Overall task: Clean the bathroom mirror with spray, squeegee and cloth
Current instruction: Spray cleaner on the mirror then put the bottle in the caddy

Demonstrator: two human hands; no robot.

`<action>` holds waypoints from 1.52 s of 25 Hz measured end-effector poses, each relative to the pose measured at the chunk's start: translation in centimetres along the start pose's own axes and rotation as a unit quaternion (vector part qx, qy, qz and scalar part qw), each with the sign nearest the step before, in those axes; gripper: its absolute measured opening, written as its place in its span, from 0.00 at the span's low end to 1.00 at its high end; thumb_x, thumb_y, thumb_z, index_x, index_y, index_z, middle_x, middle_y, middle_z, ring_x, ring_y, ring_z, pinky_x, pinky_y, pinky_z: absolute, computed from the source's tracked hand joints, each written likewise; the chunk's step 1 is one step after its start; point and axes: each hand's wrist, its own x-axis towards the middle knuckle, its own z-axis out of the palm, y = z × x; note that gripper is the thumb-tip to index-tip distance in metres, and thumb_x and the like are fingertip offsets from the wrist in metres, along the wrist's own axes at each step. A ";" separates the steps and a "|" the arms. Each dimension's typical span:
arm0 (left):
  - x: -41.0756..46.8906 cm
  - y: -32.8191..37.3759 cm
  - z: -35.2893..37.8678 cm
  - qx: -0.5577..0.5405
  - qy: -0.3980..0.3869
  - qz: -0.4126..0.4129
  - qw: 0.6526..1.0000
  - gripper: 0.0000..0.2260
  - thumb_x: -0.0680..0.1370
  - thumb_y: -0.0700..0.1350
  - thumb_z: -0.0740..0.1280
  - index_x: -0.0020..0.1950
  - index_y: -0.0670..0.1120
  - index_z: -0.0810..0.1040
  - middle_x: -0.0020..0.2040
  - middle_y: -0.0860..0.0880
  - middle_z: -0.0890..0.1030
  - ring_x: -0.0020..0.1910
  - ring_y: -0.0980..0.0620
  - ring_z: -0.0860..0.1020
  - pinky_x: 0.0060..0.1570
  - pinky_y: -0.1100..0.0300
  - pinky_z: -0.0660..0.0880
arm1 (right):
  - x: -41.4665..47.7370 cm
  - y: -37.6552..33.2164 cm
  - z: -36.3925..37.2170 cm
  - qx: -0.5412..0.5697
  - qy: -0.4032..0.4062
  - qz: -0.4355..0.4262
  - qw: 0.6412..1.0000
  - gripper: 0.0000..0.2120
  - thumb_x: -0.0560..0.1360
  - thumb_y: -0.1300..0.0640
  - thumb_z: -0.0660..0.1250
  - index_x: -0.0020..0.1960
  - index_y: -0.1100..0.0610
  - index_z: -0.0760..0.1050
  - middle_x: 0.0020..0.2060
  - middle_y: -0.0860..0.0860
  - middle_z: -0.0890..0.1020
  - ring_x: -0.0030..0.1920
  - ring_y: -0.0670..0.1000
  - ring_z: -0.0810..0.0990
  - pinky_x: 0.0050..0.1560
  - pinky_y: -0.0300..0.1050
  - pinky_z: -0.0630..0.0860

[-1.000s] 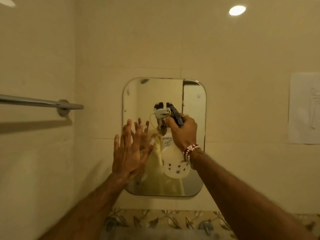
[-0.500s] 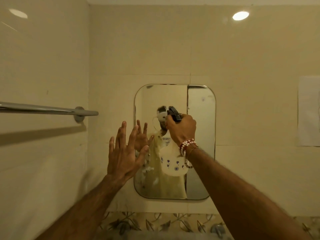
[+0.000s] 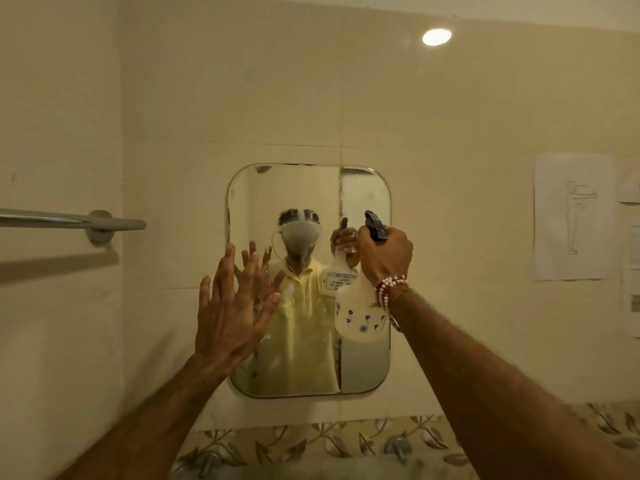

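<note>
Spraying is the step in hand: the right hand (image 3: 384,258) grips the spray bottle (image 3: 360,313), nozzle aimed at the wall mirror (image 3: 363,202) straight ahead. The left hand (image 3: 230,306) hovers empty, fingers (image 3: 225,268) spread. Next likely needs a trigger squeeze; squeegee and cloth aren't visible.

Glossy glass mirror (image 3: 363,209), translucent plastic spray bottle (image 3: 360,317), brushed-metal towel bar (image 3: 69,220), matt paper sheet (image 3: 573,216).

Cream tiled wall (image 3: 450,140) bearing mirror (image 3: 363,202), towel bar (image 3: 69,221), paper sheets (image 3: 573,216).

Dim yellowish light; ceiling lamp (image 3: 436,37) glares; edges bowed.
</note>
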 end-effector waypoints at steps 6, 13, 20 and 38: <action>0.2 -1.2 -0.6 0.007 0.002 -0.004 1.000 0.37 0.80 0.69 0.48 0.85 0.54 0.48 0.85 0.48 0.40 0.84 0.45 0.48 0.80 0.37 0.50 | -5.3 -0.7 5.1 0.067 -0.169 0.010 0.983 0.07 0.77 0.55 0.69 0.50 0.59 0.78 0.37 0.47 0.79 0.33 0.42 0.76 0.35 0.34 0.71; -0.2 -3.0 -0.9 0.018 -0.013 -0.019 1.000 0.37 0.79 0.70 0.46 0.85 0.53 0.50 0.85 0.47 0.40 0.84 0.44 0.49 0.80 0.36 0.51 | -8.1 0.7 7.0 0.035 -0.182 0.007 0.983 0.11 0.77 0.49 0.68 0.47 0.57 0.79 0.38 0.52 0.83 0.38 0.52 0.82 0.42 0.47 0.81; -0.4 -0.6 0.7 -0.013 -0.025 -0.010 1.000 0.36 0.80 0.69 0.47 0.85 0.54 0.47 0.85 0.48 0.39 0.84 0.46 0.49 0.80 0.37 0.50 | -4.7 4.6 0.7 0.045 -0.029 0.062 0.997 0.07 0.77 0.49 0.69 0.47 0.51 0.73 0.36 0.43 0.77 0.36 0.44 0.77 0.38 0.39 0.73; -2.6 -2.7 -0.1 0.013 -0.030 -0.023 0.999 0.36 0.81 0.69 0.46 0.85 0.54 0.49 0.85 0.47 0.41 0.84 0.43 0.51 0.79 0.35 0.53 | -13.7 4.8 5.5 0.020 -0.198 0.038 0.979 0.12 0.75 0.50 0.71 0.43 0.58 0.79 0.36 0.56 0.84 0.36 0.57 0.83 0.40 0.56 0.83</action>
